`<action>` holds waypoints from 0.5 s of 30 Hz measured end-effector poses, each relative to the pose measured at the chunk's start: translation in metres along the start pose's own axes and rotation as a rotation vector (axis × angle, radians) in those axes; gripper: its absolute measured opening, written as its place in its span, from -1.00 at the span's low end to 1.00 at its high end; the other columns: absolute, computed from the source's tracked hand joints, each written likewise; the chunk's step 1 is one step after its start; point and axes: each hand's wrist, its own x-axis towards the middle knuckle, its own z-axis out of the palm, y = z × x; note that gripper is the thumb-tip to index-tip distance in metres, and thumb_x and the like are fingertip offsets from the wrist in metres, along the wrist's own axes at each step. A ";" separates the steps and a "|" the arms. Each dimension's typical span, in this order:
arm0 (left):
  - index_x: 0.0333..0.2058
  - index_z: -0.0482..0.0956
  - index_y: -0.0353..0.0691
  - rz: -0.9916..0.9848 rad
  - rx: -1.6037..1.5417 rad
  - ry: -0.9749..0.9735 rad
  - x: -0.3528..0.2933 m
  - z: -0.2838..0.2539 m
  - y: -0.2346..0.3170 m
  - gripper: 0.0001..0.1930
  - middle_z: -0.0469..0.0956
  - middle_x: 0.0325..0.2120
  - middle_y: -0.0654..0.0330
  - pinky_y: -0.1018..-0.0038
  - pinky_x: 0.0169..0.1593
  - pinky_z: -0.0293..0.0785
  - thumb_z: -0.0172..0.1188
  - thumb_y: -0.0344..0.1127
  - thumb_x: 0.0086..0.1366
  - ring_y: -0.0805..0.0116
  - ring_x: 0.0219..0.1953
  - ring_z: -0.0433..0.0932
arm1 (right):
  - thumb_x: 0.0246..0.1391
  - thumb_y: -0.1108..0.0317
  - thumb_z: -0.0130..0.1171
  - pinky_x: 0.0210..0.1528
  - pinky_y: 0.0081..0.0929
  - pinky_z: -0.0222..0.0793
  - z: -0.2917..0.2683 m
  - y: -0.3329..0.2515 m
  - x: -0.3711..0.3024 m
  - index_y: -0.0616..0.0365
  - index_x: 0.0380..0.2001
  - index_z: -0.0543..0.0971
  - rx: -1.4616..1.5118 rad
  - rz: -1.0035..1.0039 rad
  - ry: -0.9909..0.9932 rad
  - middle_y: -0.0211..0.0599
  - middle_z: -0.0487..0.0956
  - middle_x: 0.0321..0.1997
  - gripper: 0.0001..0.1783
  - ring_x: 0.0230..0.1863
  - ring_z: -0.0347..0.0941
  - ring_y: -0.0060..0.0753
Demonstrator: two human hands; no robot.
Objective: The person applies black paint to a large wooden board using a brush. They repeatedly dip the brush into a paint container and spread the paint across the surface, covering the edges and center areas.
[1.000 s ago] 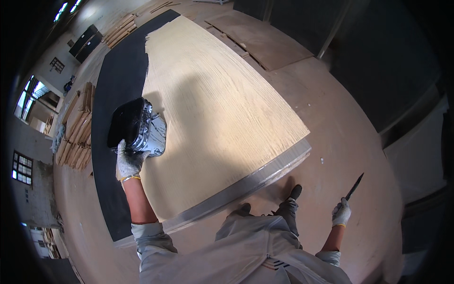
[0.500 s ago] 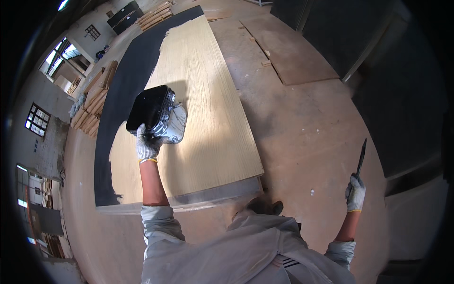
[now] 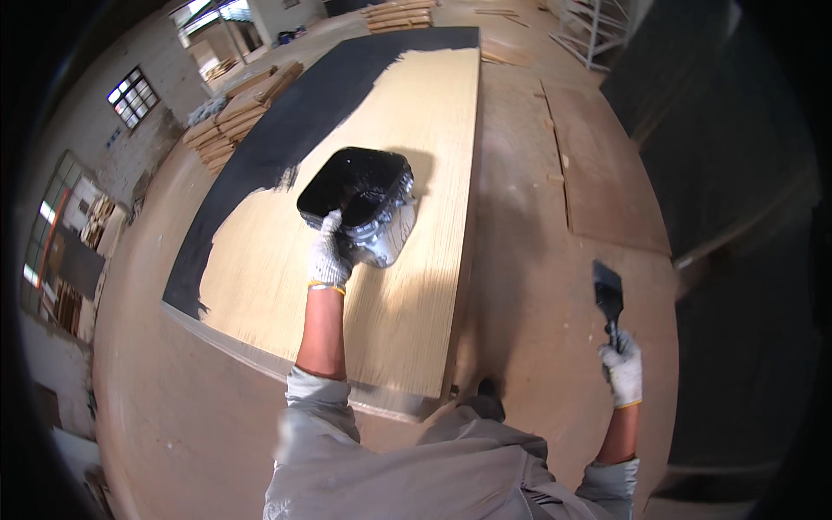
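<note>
My left hand (image 3: 330,253), in a white knitted glove, grips the rim of a square paint bucket (image 3: 400,232). The bucket is black inside, with dark smears down its pale outer wall. It is held over a large pale wood-grain panel (image 3: 286,303). A wide band of black paint (image 3: 260,186) covers the panel's left and far sides, with a ragged edge. Out to the right, away from the panel, my gloved right hand (image 3: 623,368) is closed round the handle of a flat, wide paintbrush (image 3: 608,290). Its black bristle end points up and away from me.
Dark upright panels (image 3: 737,303) line the right side. A brown board (image 3: 607,173) lies on the floor beyond the brush. Stacked wooden pieces (image 3: 234,121) lie left of the panel, and a metal rack (image 3: 594,30) stands at the far right.
The view has swung, so the panel and bucket appear farther right. The bucket now shows more of its inside. In my right hand the paintbrush has turned from edge-on to its broad face.
</note>
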 end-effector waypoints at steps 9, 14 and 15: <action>0.30 0.50 -0.31 0.005 0.153 0.182 0.012 -0.030 -0.013 -0.24 0.66 0.15 -0.07 -0.17 0.07 0.67 0.34 0.22 0.41 -0.07 0.09 0.68 | 0.08 0.33 0.39 0.03 -0.04 0.56 0.155 -0.153 0.128 0.08 0.23 0.46 -0.671 -0.578 -0.173 0.01 0.71 -0.05 -0.38 -0.04 0.68 0.14; 0.16 0.58 -0.39 0.083 0.119 0.203 0.012 -0.021 -0.020 -0.26 0.70 -0.04 0.04 0.13 -0.13 0.76 0.40 0.23 0.37 0.15 -0.15 0.71 | 0.09 0.23 0.37 -0.03 -0.03 0.59 0.282 -0.262 0.201 -0.04 0.11 0.54 -0.879 -1.231 -0.263 -0.09 0.73 -0.12 -0.51 -0.09 0.69 0.04; 0.16 0.57 -0.40 0.093 0.124 0.216 0.012 -0.022 -0.020 -0.27 0.70 -0.06 0.05 0.13 -0.14 0.76 0.38 0.23 0.39 0.15 -0.15 0.72 | 0.11 0.25 0.36 -0.08 -0.05 0.61 0.313 -0.282 0.209 -0.05 0.07 0.58 -0.972 -1.318 -0.277 -0.12 0.74 -0.14 -0.56 -0.11 0.71 -0.01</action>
